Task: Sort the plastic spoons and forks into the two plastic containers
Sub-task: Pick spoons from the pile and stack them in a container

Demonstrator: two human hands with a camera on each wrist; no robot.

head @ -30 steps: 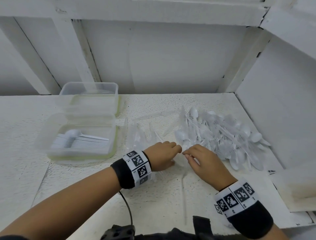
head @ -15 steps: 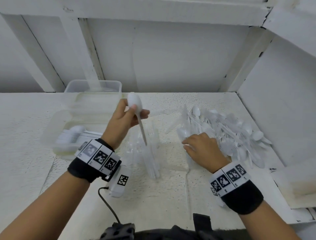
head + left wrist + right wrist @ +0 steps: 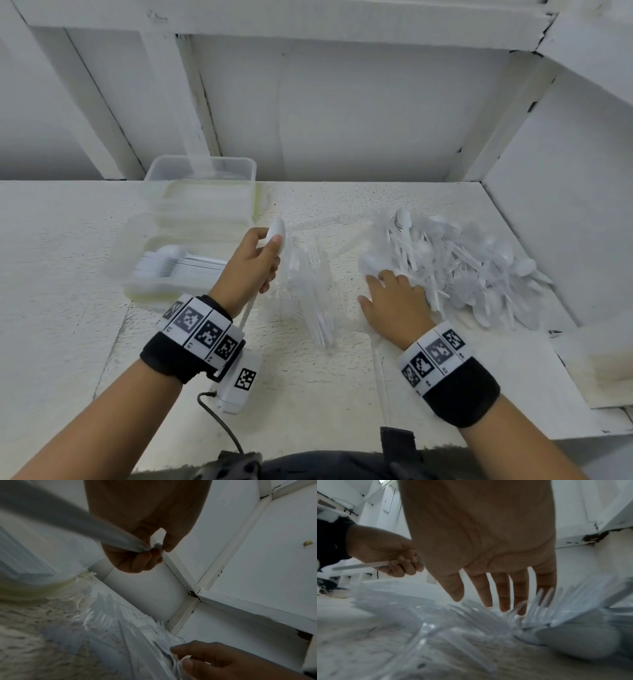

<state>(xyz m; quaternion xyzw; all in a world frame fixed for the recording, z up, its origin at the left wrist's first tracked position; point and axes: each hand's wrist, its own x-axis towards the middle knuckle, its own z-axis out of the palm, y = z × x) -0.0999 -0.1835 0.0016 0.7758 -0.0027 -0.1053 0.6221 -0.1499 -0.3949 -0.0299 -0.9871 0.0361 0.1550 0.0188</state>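
Observation:
My left hand [image 3: 255,263] grips a white plastic spoon [image 3: 276,232], bowl up and handle running down past the wrist, just right of the near clear container [image 3: 130,274]. That container holds a row of white spoons [image 3: 178,267]. A second clear container [image 3: 202,171] stands behind it. My right hand [image 3: 394,294] lies with straight fingers [image 3: 488,595] on the left edge of the mixed pile of white cutlery [image 3: 462,267]. In the left wrist view the spoon handle [image 3: 68,520] runs blurred across my curled fingers [image 3: 137,559].
Several clear forks [image 3: 315,294] lie in a loose bunch between my hands. A single clear utensil [image 3: 380,370] lies near the front edge. White walls close the shelf at the back and right; a raised white board [image 3: 592,363] sits at front right.
My left hand picked a spoon up from between the hands, lifted it toward the containers and now holds it a little lower. My right hand reached forward into the pile's edge.

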